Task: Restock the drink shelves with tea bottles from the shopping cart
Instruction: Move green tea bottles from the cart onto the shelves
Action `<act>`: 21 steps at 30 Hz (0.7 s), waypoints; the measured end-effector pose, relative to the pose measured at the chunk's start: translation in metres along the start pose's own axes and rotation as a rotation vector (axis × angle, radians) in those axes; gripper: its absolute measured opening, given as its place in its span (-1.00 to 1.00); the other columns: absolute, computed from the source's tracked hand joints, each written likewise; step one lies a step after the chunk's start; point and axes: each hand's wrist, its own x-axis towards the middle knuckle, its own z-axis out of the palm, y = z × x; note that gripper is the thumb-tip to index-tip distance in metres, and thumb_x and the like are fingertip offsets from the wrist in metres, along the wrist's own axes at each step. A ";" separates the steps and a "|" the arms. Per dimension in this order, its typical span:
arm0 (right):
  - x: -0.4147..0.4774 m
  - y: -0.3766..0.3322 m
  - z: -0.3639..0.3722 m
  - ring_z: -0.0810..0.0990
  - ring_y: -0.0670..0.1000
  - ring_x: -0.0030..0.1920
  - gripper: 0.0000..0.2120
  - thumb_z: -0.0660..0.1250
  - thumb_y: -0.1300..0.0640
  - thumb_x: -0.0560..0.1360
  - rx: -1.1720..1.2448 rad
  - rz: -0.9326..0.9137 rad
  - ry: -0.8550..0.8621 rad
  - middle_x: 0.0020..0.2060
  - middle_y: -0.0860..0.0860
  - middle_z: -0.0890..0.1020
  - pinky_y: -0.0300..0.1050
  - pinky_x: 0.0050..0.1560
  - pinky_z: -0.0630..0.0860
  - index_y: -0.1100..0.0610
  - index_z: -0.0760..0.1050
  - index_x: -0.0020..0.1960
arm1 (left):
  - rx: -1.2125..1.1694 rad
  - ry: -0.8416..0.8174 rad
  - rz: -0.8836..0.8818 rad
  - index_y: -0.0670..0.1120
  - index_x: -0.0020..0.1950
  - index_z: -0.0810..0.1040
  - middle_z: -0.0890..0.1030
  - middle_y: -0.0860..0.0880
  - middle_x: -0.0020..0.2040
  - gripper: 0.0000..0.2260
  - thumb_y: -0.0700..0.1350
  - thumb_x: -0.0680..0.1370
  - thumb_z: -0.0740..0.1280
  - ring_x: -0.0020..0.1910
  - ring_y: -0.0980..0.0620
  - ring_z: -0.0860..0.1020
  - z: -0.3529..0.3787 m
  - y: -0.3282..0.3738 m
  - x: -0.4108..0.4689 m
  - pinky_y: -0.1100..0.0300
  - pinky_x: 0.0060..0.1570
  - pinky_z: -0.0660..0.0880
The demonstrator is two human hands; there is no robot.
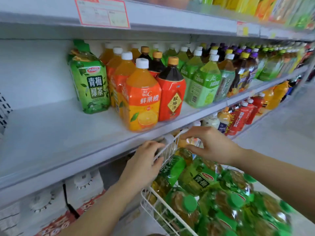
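Observation:
A white wire shopping cart at the lower right holds several green-labelled tea bottles with green caps, lying on their sides. My left hand grips the cart's front rim with curled fingers. My right hand reaches over the front of the cart, its fingers curled round the end of a tea bottle there. One matching green tea bottle stands upright on the middle shelf, at the left end of the drink row.
Orange juice bottles, a red-labelled dark drink and pale green bottles fill the shelf to the right. White shelf surface lies left of the green tea bottle. White packs sit below. The shelf above carries a price card.

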 end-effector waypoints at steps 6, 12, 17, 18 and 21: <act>-0.042 0.036 0.021 0.48 0.01 0.19 -0.45 0.35 -0.07 0.47 -0.218 0.447 -0.458 0.26 0.03 0.48 -0.15 0.15 0.39 -0.01 0.28 0.40 | -0.148 -0.063 -0.208 0.17 0.15 0.50 0.50 -0.15 0.24 -0.70 -0.19 0.64 0.09 -0.42 0.18 0.46 0.021 -0.012 -0.003 0.26 -0.38 0.29; -0.043 0.038 0.031 0.49 0.00 0.01 -0.49 0.53 -0.05 0.29 -0.142 0.550 -0.280 0.04 -0.01 0.54 -0.15 0.01 0.45 0.03 0.43 0.15 | -0.162 -0.066 -0.245 0.10 0.22 0.48 0.51 -0.21 0.20 -0.70 -0.19 0.65 0.07 -0.18 0.01 0.59 0.017 -0.002 -0.005 0.15 -0.33 0.41; -0.045 0.031 0.027 0.50 -0.06 -0.18 -0.71 0.50 -0.02 0.32 -0.021 0.522 -0.200 -0.20 -0.11 0.49 -0.27 -0.24 0.44 0.01 0.41 -0.15 | -0.147 -0.062 -0.280 0.12 0.23 0.47 0.56 -0.14 -0.05 -0.70 -0.16 0.65 0.06 -0.60 0.16 0.34 0.018 -0.003 -0.004 0.25 -0.51 0.25; -0.045 0.028 0.025 0.50 -0.07 -0.21 -0.74 0.49 -0.03 0.33 -0.020 0.500 -0.200 -0.23 -0.10 0.50 -0.24 -0.25 0.46 0.01 0.42 -0.18 | -0.139 -0.062 -0.280 0.13 0.22 0.47 0.54 -0.07 -0.14 -0.70 -0.16 0.65 0.06 -0.60 0.15 0.33 0.019 -0.004 -0.004 0.23 -0.49 0.27; -0.043 0.016 0.007 0.53 -0.07 -0.28 -0.80 0.49 0.02 0.34 0.056 0.470 -0.137 -0.27 -0.06 0.56 -0.22 -0.28 0.49 0.03 0.48 -0.20 | -0.119 -0.060 -0.269 0.16 0.20 0.47 0.52 0.06 -0.16 -0.70 -0.17 0.64 0.05 -0.52 0.10 0.37 0.018 -0.004 -0.004 0.18 -0.42 0.32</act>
